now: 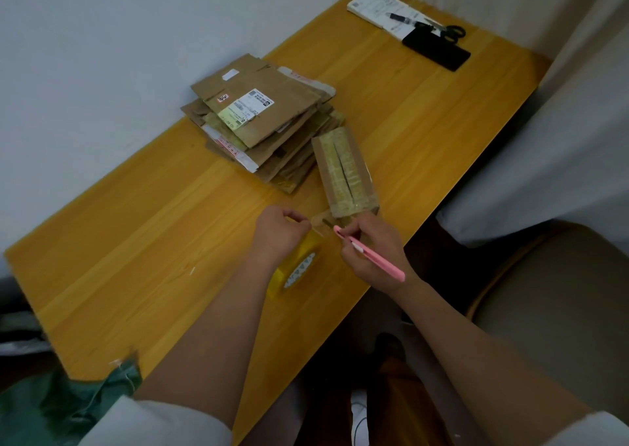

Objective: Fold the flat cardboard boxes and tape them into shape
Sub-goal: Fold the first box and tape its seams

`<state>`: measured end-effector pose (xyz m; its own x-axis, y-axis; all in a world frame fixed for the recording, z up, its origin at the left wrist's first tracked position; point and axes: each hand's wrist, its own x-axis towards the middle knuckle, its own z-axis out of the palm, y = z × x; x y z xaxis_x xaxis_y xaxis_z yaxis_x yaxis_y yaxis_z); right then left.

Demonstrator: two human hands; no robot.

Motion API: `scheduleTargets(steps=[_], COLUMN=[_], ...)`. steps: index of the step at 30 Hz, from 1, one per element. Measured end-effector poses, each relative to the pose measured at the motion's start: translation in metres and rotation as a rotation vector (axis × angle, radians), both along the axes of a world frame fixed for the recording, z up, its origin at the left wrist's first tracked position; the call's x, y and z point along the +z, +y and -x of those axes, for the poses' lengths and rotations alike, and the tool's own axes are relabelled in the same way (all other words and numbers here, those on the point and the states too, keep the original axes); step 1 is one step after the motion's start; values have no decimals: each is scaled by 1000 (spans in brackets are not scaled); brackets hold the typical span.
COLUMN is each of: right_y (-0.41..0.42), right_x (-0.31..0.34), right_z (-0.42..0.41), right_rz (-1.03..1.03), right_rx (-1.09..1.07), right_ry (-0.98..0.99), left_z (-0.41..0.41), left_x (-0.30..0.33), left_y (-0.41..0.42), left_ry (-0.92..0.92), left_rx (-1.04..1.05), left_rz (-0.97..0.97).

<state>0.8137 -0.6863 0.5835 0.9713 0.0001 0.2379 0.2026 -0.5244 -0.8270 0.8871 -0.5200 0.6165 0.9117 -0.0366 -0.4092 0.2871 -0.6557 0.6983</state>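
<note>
Head view of a wooden table (143, 227) set against a white wall. The left hand (277, 232) was curled around a roll of yellow tape (296, 268), which stood on edge on the table beneath the palm, its thumb and forefinger pinching the drawn-out strip of clear tape (320, 222). That strip ran to the near end of a folded cardboard box (343, 173), which stood assembled just beyond both hands, its top flaps closed over a dark centre seam and covered with glossy tape. The right hand (372, 250) gripped a pink utility knife (369, 253) like a pen, its tip lying against the strip between roll and box; whether a blade was touching the tape could not be made out at this size. Behind the box, touching or nearly touching its far end, lay a stack of flat cardboard boxes (262, 122), the topmost bearing printed shipping labels. At the far right corner of the table rested a pad of printed papers (377, 6), a black pen (401, 18) upon it, black scissors (446, 30) and a flat black case (437, 50). Green cloth (68, 408) showed at the lower left.
</note>
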Motion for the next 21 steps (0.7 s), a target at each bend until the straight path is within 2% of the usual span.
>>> scheduleTargets(steps=[6,16,19,21], right_y=[-8,1,5,5], right_x=[-24,-4,-6,-10], right_z=[4,-12,-16,-17], right_rz=[124,134,105,77], right_rx=[140,9,14,65], right_ry=[82,-210,-211,-133], left_z=[0,0,-1,-1], left_x=[-5,-5,-7,-8], left_y=[-1,-2,-2,-1], left_ry=[-29,-36,-39,-39], left_rx=[30,12,12,6], left_rz=[5,3,-1,-2])
